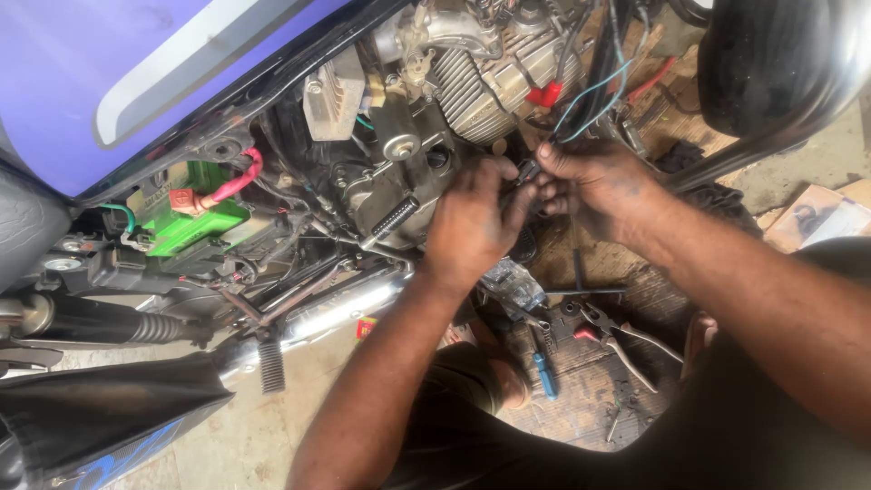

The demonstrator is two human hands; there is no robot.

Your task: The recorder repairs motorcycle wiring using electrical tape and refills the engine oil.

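In the middle of the frame, the left hand (472,222) and the right hand (594,181) meet in front of a motorbike engine (454,82). Both hands pinch a small black plug (529,172) between their fingertips, with the fingers pressed close together around it. The plug sits just right of the middle, a bit above centre. Thin blue and green wires (590,95) run up from the plug toward the top of the frame. At the left is a green battery (186,222) with a red cable (231,186) on it. The purple tank (118,63) fills the upper left corner. A shiny pipe (340,308) runs under the engine, and a black foot peg (395,218) sticks out just left of the left hand. On the floor near the bottom, right of the middle, lie pliers with red handles (617,340) and a blue screwdriver (544,372)
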